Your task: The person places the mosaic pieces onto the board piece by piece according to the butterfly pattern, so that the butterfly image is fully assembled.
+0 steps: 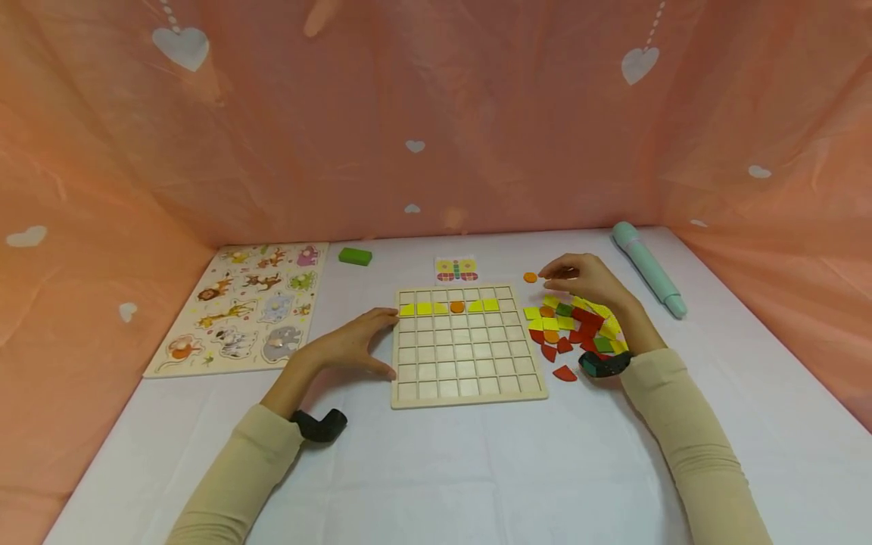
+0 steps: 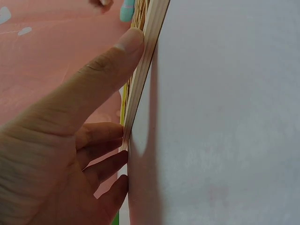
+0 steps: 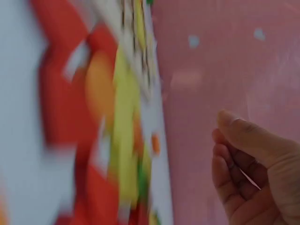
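Note:
A square wooden grid board point(image 1: 446, 353) lies on the table, with a row of yellow pieces point(image 1: 424, 309) and one orange disc point(image 1: 457, 306) in an upper row of cells. My left hand point(image 1: 350, 344) touches the board's left edge, thumb and fingers spread apart; the left wrist view shows the thumb point(image 2: 101, 70) against the wooden side. Above the far side of the loose coloured pieces point(image 1: 589, 333) hovers my right hand point(image 1: 579, 278), its fingers loosely bent and nothing visible between them. Just left of its fingertips, a separate orange disc point(image 1: 530, 278) lies on the table.
Behind the board is a butterfly pattern card point(image 1: 456, 270). A green block point(image 1: 356, 256) and an animal puzzle board point(image 1: 238, 306) lie on the left. At the far right lies a mint-green stick point(image 1: 650, 269). A pink curtain point(image 1: 436, 113) hangs behind the table.

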`<move>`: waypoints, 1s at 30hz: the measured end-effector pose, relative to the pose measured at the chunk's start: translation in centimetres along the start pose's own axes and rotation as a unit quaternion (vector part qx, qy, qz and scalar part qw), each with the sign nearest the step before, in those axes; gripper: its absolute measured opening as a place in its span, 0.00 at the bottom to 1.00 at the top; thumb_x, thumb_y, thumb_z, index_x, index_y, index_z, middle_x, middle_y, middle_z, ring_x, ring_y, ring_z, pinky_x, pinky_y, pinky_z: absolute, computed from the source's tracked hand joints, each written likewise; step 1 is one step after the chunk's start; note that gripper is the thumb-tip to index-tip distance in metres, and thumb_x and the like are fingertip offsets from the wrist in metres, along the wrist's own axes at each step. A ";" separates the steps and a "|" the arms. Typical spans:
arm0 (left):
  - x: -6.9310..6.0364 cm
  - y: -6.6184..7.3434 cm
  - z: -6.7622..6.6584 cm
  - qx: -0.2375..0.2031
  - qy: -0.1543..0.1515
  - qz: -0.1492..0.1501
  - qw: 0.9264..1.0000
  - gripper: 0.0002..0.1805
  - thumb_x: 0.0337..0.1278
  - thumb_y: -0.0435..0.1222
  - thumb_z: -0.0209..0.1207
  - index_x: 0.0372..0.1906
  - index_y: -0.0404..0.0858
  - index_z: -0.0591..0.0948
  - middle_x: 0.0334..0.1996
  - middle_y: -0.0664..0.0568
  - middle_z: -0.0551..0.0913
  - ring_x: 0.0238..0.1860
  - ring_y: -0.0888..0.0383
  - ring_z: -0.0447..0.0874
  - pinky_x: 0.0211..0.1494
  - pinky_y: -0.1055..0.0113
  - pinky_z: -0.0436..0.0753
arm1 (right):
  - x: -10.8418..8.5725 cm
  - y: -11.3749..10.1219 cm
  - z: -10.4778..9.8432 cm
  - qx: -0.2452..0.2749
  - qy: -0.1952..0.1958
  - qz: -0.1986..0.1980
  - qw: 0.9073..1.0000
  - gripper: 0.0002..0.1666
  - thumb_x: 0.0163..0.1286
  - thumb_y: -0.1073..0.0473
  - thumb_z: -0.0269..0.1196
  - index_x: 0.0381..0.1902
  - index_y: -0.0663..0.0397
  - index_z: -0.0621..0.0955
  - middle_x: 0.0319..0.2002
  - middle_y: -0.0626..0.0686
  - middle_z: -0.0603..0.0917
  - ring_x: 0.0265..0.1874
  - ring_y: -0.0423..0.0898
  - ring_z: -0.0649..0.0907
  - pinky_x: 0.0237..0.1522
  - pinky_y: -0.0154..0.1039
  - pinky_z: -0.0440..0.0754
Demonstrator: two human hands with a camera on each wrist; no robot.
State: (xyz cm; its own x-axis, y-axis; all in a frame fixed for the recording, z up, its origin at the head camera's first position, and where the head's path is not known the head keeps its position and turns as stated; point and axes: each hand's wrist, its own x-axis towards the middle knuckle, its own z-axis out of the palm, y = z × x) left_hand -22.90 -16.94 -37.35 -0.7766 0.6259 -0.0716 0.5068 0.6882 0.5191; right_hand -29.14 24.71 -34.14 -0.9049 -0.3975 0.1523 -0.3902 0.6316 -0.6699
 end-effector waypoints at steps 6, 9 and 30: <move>-0.1 -0.1 0.0 0.001 0.000 -0.003 1.000 0.55 0.34 0.51 0.73 0.67 0.29 0.60 0.69 0.38 0.57 0.70 0.43 0.52 0.72 0.51 0.55 | -2.2 3.4 -1.6 -0.016 -0.020 0.028 0.999 0.15 0.65 0.62 0.62 0.48 0.64 0.81 0.46 0.62 0.82 0.44 0.54 0.79 0.41 0.20 0.76; -0.1 -0.1 0.0 0.002 0.000 -0.004 1.000 0.55 0.35 0.51 0.73 0.67 0.30 0.60 0.69 0.39 0.57 0.70 0.43 0.53 0.72 0.51 0.55 | -2.9 4.5 -2.0 -0.014 -0.035 0.035 0.999 0.15 0.65 0.65 0.60 0.49 0.64 0.80 0.47 0.63 0.81 0.46 0.56 0.79 0.43 0.19 0.75; -0.1 0.2 -0.1 -0.004 -0.001 0.000 1.000 0.53 0.36 0.48 0.73 0.67 0.28 0.61 0.68 0.38 0.57 0.70 0.43 0.53 0.72 0.51 0.55 | -3.2 5.1 -2.0 -0.044 -0.078 0.052 0.995 0.17 0.64 0.58 0.63 0.48 0.61 0.82 0.49 0.60 0.75 0.47 0.54 0.72 0.48 0.40 0.74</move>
State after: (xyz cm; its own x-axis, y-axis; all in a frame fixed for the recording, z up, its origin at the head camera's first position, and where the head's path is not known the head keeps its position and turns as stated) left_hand -22.74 -16.89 -37.14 -0.7759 0.6266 -0.0732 0.5040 0.6855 0.5253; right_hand -28.61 30.51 -36.64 -0.9065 -0.4208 -0.0339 -0.3155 0.7285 -0.6081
